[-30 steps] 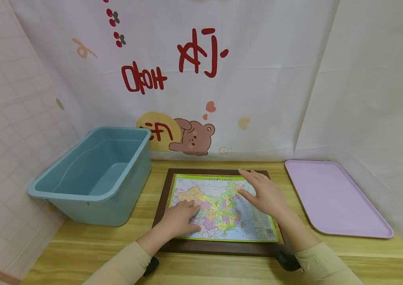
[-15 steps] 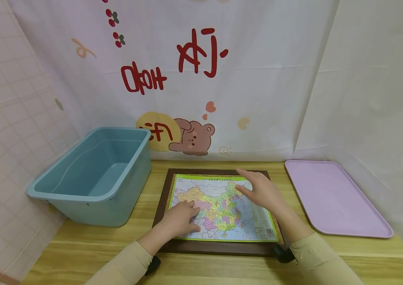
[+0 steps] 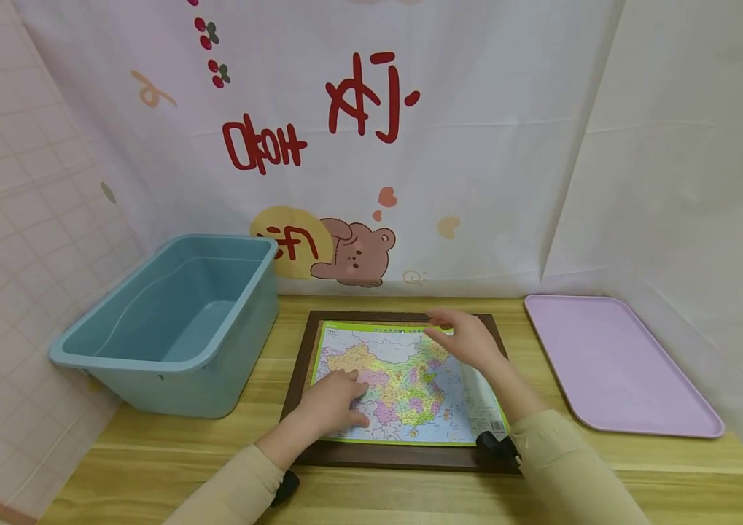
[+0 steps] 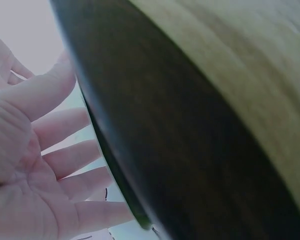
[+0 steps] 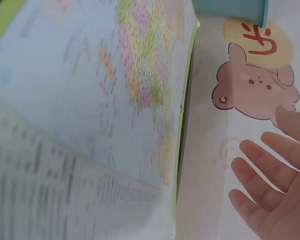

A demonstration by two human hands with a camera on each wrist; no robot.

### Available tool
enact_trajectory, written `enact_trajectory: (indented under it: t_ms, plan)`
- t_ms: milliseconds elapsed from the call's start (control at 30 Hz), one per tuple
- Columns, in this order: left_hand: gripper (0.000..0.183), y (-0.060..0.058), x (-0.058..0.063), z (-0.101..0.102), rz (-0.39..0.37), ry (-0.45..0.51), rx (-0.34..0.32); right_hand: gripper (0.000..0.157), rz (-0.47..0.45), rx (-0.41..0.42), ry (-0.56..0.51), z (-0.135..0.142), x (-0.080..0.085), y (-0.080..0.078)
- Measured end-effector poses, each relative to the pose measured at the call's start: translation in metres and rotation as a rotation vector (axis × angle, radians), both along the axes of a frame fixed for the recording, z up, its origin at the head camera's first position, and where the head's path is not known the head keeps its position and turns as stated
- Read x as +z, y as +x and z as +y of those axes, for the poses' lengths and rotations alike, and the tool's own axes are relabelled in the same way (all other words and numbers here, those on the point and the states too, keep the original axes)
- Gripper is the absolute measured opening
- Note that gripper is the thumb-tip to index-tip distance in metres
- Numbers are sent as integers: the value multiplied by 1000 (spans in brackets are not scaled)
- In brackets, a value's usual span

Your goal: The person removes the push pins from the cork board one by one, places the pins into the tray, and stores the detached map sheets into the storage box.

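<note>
A colourful map sheet with a bright green border lies on a board with a dark brown frame. My left hand rests over the map's lower left part, fingers spread. In the left wrist view its straight fingers reach past the dark frame edge onto the sheet. Over the map's upper right area is my right hand, its fingers pointing left. The right wrist view shows that hand with extended fingers, apart from the sheet and holding nothing.
A blue plastic basin stands left of the board. To the right lies a flat lilac tray. A black wrist device hangs at the right sleeve. Behind the wooden table is a printed white curtain.
My right hand has moved left across the map's upper right, its fingers now closer together. The left hand and the map stay in place.
</note>
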State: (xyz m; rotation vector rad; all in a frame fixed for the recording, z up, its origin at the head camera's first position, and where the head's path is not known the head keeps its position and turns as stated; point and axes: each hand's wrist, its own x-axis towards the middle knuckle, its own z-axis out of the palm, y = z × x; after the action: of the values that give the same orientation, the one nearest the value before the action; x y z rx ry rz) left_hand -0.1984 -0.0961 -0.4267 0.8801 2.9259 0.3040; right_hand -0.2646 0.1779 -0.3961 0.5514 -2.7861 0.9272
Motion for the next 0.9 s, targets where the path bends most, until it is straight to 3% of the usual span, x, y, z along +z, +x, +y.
enact_trajectory:
  t_ms: [433, 900]
  plan:
    - [58, 1, 2, 1, 19, 12, 0, 35, -88, -32, -161, -12, -15, -17]
    - [56, 2, 3, 1, 27, -1, 1, 36, -159, -115, -174, -24, -25, -33]
